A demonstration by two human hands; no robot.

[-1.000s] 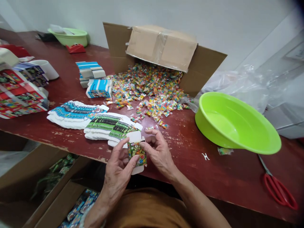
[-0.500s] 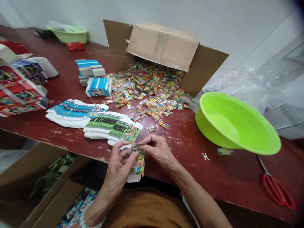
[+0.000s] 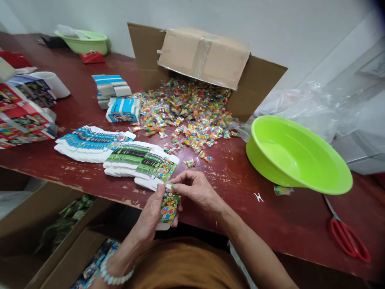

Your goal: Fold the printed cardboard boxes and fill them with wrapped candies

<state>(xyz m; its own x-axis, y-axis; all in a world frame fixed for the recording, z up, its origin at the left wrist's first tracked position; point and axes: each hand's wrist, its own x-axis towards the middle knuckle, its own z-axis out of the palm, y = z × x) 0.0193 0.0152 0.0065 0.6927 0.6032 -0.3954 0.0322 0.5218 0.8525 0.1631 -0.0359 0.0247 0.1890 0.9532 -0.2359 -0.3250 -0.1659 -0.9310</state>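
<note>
Carton (image 3: 169,208), small and printed in green with colourful pictures, is held between the person's hands at the near edge of the red table (image 3: 231,196), a pale flap jutting from its lower end. The left hand (image 3: 151,212) grasps its body, thumb along the left side; the right hand (image 3: 194,189) pinches the top end between thumb and forefinger. A beaded bracelet (image 3: 112,275) rings the left wrist. Just beyond the hands, flat green cartons (image 3: 141,160) lie overlapping in a row, with flat blue cartons (image 3: 90,140) fanned out to their left. Farther back, clear candy packets (image 3: 192,112) spill from a cardboard box (image 3: 204,56) that opens toward the person. Blue-and-white bundles (image 3: 123,109) sit beside the heap's left side. To the right rests a bright green basin (image 3: 293,160), with red-handled scissors (image 3: 350,241) partly beneath its rim and a white H-shaped piece (image 3: 258,197) nearby. At far left are red bundles (image 3: 25,120); below the table, an open box holds blue packs (image 3: 96,265).
</note>
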